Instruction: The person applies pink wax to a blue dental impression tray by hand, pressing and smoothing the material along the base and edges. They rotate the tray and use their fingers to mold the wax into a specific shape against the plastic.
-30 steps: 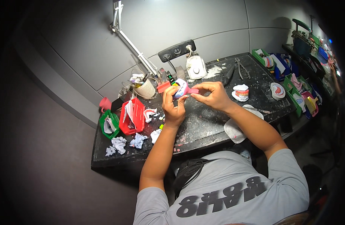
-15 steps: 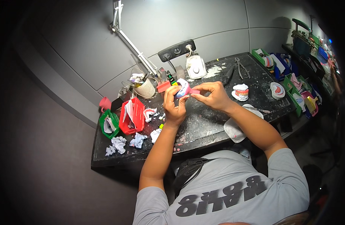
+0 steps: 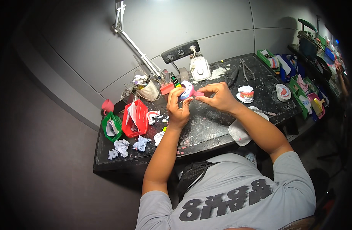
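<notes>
Above the middle of the black bench, my left hand [image 3: 178,109] grips a white and blue dental cast [image 3: 186,89] by its left side, fingers behind and thumb in front. A soft-looking pink strip [image 3: 198,94] sticks out from the cast's right side. Its free end is pinched between thumb and fingers of my right hand [image 3: 220,99]. Where strip and cast meet is partly covered by the fingers. To the right of my right hand stands a plaster model with pink gums and teeth [image 3: 245,94].
On the left are a red bin [image 3: 139,129], a green bin [image 3: 111,127] and crumpled paper [image 3: 141,143]. Behind stand a tool basket [image 3: 148,92], a lamp arm [image 3: 136,48] and a white device [image 3: 199,69]. Pliers [image 3: 246,70] and another cast [image 3: 283,93] lie right.
The pink strip and the cast have shifted very slightly, with a small movement of my right fingers. Both hands keep their hold; the bench things stay put.
</notes>
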### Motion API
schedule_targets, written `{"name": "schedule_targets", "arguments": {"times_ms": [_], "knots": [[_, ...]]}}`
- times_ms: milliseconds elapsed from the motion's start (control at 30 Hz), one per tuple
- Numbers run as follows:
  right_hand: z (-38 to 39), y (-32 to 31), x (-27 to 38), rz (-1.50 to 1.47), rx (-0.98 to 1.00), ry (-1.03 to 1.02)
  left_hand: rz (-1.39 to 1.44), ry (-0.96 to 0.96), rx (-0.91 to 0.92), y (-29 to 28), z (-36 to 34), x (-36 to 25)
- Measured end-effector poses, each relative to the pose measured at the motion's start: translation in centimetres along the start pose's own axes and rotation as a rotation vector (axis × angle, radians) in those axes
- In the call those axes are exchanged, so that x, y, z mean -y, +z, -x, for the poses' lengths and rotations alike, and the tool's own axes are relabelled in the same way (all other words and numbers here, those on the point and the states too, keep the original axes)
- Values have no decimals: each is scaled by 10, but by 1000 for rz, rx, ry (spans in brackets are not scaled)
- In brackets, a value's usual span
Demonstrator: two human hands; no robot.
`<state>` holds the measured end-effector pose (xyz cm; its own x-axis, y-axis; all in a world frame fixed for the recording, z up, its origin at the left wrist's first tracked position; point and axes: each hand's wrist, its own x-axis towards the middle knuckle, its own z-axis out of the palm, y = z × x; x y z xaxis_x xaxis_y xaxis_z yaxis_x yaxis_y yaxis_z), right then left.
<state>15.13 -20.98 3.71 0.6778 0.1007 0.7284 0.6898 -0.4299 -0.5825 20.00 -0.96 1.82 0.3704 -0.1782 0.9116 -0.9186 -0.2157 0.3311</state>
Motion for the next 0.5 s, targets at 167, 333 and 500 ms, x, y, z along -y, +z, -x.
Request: {"name": "schedule_targets", "arguments": {"times_ms": [167,333,500], "knots": [[0,1,2,-86,-11,45,-17,-27,-1,1,1,2],[-1,-3,-4,-71,-13,101,-26,-67,-19,0,0,4],[-1,-3,-7,-47,-15,86,-33,-79,-21,0,0,4]]}}
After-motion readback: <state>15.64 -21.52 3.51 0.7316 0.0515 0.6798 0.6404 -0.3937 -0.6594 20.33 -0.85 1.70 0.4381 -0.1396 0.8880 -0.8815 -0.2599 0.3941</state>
